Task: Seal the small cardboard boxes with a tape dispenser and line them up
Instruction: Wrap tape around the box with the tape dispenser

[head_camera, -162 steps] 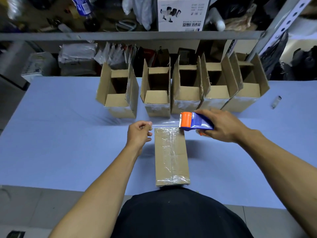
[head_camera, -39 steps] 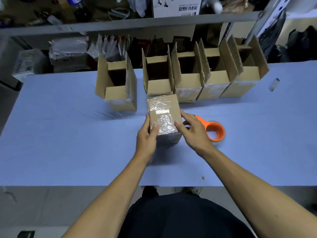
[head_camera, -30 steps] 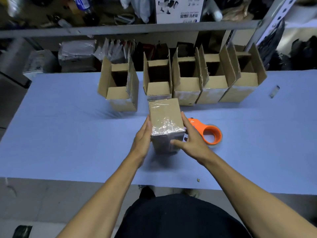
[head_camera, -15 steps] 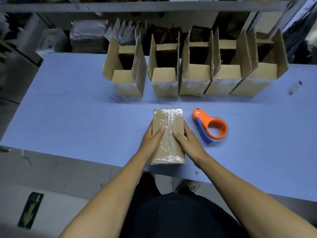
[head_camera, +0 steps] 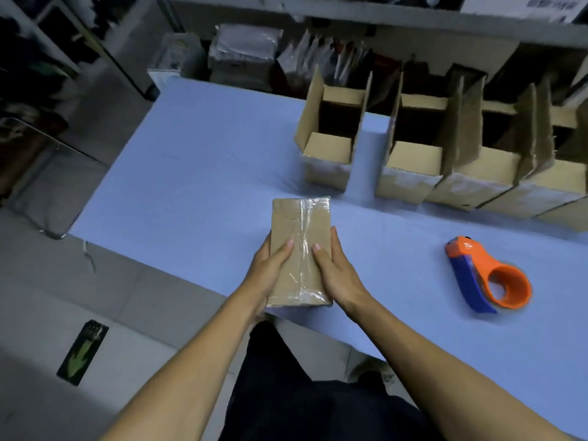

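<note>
A: Status on the sealed box (head_camera: 299, 249)?

B: Flat on the blue surface (head_camera: 191, 173), near its front edge, taped seam up. Long axis runs straight away from the person, toward the row of open boxes (head_camera: 410, 167) at the back.

A: Hands?

B: Both on it. Left hand (head_camera: 270, 265) cups the left long side, thumb laid over the top. Right hand (head_camera: 334, 268) mirrors it on the right side. Fingers wrapped round the edges, so it's a two-sided clamp at the near half of the box; the far half sticks out past the fingertips.

A: Dispenser?

B: Tape dispenser (head_camera: 486, 275) lies on the surface well to the right, nobody touching it. Right hand is the nearer one if it's needed.

A: What does the next move hinge on?

B: My read: lining up. The open boxes sit ahead and to the right of the held box, with a gap between the leftmost one and the rest. The box's axis already points at the row, so a forward slide should place it. Can't tell the intended slot.
</note>
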`<state>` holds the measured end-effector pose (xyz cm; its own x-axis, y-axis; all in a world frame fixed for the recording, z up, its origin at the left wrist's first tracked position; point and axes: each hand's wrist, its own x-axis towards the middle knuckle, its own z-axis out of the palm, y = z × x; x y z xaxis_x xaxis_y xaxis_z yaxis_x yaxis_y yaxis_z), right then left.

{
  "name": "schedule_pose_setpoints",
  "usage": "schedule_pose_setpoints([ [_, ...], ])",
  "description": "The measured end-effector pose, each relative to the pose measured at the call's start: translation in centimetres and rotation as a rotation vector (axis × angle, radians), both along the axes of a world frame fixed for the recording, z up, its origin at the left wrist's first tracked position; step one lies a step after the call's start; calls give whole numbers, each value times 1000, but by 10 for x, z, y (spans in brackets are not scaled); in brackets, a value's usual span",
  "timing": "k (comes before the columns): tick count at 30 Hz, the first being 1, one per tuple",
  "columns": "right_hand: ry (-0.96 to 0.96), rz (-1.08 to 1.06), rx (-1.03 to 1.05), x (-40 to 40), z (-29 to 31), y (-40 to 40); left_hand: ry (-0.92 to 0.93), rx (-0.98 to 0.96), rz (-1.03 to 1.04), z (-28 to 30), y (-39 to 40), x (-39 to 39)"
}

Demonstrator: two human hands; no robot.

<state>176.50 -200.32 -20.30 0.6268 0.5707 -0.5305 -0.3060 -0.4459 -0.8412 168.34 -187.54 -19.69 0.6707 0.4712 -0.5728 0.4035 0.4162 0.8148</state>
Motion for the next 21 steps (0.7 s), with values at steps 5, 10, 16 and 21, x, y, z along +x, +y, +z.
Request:
schedule_pose_setpoints([
  [5, 16, 6, -11, -18, -16, 123, 30, -11, 33, -14, 120, -19],
  [10, 38, -41, -23, -14, -25, 234, 18, 6, -2, -13, 232, -10],
  [16, 48, -113, 6, 22, -20, 351, 27, 87, -68, -11, 353, 34],
  [21, 34, -94, 61, 78, -25, 460, 40, 221, -96, -16, 463, 88],
])
